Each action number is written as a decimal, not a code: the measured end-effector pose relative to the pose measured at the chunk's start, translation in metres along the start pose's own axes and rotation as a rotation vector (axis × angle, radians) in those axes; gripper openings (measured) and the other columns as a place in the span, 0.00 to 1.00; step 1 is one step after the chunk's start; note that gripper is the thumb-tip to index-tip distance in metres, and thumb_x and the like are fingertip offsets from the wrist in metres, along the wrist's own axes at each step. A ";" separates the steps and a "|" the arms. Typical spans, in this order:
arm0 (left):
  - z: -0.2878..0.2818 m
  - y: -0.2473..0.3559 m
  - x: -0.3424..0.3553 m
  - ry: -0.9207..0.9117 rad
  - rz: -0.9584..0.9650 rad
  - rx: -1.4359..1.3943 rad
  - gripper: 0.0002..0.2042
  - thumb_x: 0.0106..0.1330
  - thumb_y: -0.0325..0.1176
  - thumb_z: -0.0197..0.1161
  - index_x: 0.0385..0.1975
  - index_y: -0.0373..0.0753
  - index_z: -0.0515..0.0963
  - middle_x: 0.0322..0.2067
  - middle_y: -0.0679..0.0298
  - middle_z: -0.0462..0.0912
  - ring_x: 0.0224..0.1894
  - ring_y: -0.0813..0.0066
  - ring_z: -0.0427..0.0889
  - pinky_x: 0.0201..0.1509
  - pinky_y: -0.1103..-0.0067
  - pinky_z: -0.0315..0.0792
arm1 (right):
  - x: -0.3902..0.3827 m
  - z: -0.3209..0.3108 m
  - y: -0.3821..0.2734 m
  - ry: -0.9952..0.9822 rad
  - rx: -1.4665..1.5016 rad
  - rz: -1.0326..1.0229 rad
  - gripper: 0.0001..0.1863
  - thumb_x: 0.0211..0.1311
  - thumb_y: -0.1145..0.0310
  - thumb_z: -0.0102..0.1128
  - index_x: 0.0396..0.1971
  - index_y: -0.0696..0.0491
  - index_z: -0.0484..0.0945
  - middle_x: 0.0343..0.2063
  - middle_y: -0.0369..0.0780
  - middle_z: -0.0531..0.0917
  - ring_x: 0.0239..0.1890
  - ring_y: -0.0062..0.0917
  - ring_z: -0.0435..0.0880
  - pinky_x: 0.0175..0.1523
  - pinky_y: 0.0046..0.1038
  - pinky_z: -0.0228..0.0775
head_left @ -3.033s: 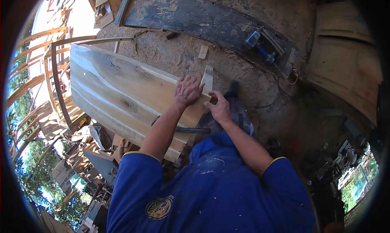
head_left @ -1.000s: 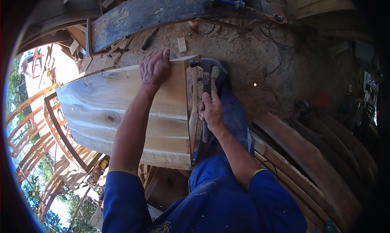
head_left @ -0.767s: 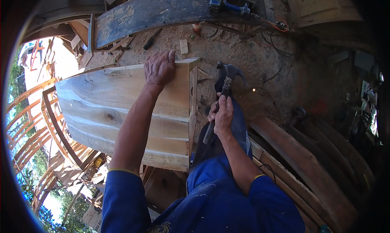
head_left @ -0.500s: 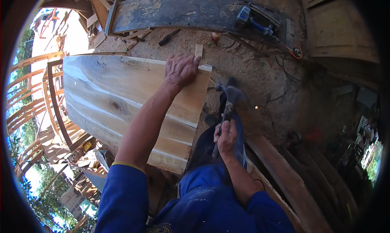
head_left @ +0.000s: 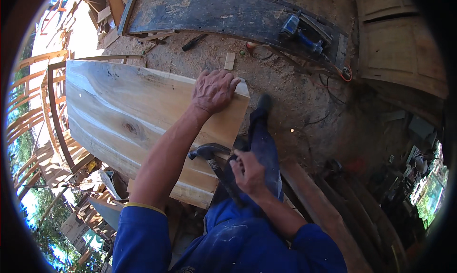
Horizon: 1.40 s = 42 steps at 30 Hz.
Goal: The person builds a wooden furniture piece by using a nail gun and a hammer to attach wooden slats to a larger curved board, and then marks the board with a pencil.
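Observation:
My left hand (head_left: 214,93) grips the far edge of a wide wooden board (head_left: 116,101), its fingers bent over the rim. The pale board has several light streaks and a dark knot, and it tapers to the left. Near its right end lies a claw hammer (head_left: 208,151), head on the board and dark handle slanting down toward my lap. Beside the handle, my right hand (head_left: 248,172) is off the hammer, its fingers curled and their tips at the board's right edge. Whatever those fingertips hold, if anything, is too small to tell.
A long dark curved panel (head_left: 204,13) stands at the back, with a blue-grey power tool (head_left: 304,34) on it. A small wood block (head_left: 229,61) lies on the dusty floor beyond the board. Dark planks (head_left: 314,192) lean at the right; curved wooden frames (head_left: 35,97) stand at the left.
The hammer has moved from my right hand onto the board. My right hand has shifted left to the board's edge. My left hand keeps its grip on the far edge.

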<state>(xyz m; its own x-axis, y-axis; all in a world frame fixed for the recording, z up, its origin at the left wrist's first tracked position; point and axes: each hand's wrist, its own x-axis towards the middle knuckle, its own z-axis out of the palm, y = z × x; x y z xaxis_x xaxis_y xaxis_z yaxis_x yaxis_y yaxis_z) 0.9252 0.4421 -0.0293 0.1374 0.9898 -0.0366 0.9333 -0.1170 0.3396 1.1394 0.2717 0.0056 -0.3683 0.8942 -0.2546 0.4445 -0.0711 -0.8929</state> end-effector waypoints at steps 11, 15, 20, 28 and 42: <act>-0.010 -0.005 0.000 -0.054 0.160 -0.038 0.15 0.72 0.47 0.57 0.29 0.44 0.77 0.33 0.64 0.79 0.41 0.66 0.79 0.47 0.68 0.66 | 0.110 0.028 0.006 0.377 0.137 0.096 0.25 0.73 0.69 0.55 0.65 0.65 0.69 0.50 0.54 0.76 0.53 0.47 0.78 0.59 0.41 0.71; -0.013 -0.004 0.002 -0.101 0.160 -0.044 0.14 0.72 0.46 0.57 0.29 0.44 0.77 0.33 0.64 0.78 0.41 0.65 0.79 0.48 0.68 0.67 | 0.109 0.026 0.009 0.360 0.031 0.060 0.25 0.72 0.70 0.56 0.64 0.66 0.69 0.50 0.54 0.76 0.53 0.47 0.78 0.59 0.41 0.71; -0.010 -0.005 0.002 -0.080 0.145 -0.034 0.15 0.72 0.47 0.58 0.28 0.43 0.77 0.31 0.63 0.79 0.40 0.65 0.80 0.47 0.67 0.69 | 0.113 0.017 0.019 0.307 -0.009 -0.017 0.27 0.71 0.67 0.58 0.64 0.65 0.69 0.50 0.54 0.77 0.51 0.46 0.79 0.57 0.40 0.72; -0.010 -0.004 0.007 -0.004 0.186 -0.083 0.16 0.69 0.44 0.62 0.23 0.41 0.72 0.25 0.61 0.76 0.33 0.61 0.78 0.39 0.66 0.68 | 0.194 -0.042 0.079 0.452 0.209 0.129 0.22 0.72 0.65 0.57 0.61 0.59 0.75 0.43 0.43 0.82 0.45 0.29 0.82 0.48 0.30 0.74; -0.012 -0.008 0.006 -0.024 0.203 -0.118 0.15 0.69 0.43 0.62 0.23 0.42 0.72 0.24 0.65 0.74 0.33 0.65 0.77 0.38 0.67 0.67 | 0.231 -0.063 0.091 0.248 0.203 -0.027 0.08 0.70 0.70 0.60 0.41 0.59 0.81 0.35 0.37 0.82 0.36 0.21 0.79 0.44 0.23 0.72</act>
<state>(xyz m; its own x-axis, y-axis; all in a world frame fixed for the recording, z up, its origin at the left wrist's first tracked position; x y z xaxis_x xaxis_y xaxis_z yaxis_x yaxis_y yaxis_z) 0.9148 0.4497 -0.0213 0.3272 0.9447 0.0221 0.8406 -0.3017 0.4499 1.1461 0.4998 -0.1107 -0.1565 0.9757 -0.1534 0.2562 -0.1099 -0.9604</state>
